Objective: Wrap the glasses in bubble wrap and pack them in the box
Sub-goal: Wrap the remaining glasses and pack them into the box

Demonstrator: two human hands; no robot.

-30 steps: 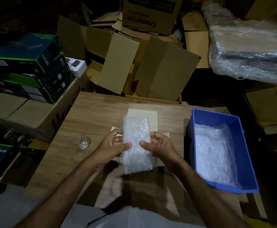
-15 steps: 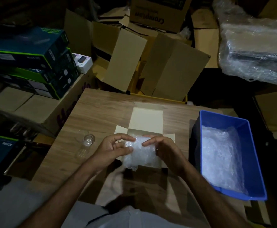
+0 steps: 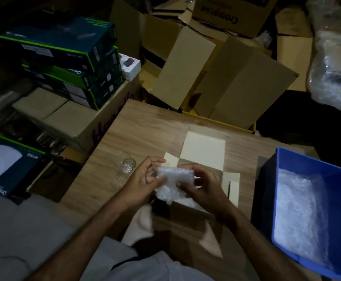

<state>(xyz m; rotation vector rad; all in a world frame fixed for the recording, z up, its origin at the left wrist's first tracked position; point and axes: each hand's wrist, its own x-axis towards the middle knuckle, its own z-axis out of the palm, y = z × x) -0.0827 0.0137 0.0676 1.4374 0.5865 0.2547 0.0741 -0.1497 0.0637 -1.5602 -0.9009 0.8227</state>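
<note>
A bundle of bubble wrap (image 3: 174,182) is held between both hands above the small open cream box (image 3: 204,147) on the wooden table (image 3: 145,122). My left hand (image 3: 143,179) grips its left side with thumb and fingers. My right hand (image 3: 203,186) curls round its right side. Whatever lies inside the wrap is hidden. A bare clear glass (image 3: 127,166) rests on the table, left of my left hand.
A blue plastic bin (image 3: 283,159) with bubble wrap sheets (image 3: 299,211) stands at the table's right. Open cardboard cartons (image 3: 236,82) crowd behind the table. Stacked dark product boxes (image 3: 68,57) sit on cartons at the left.
The flat sheet of bubble wrap has been folded down into a compact bundle. Both hands closed in round it, low over the open box.
</note>
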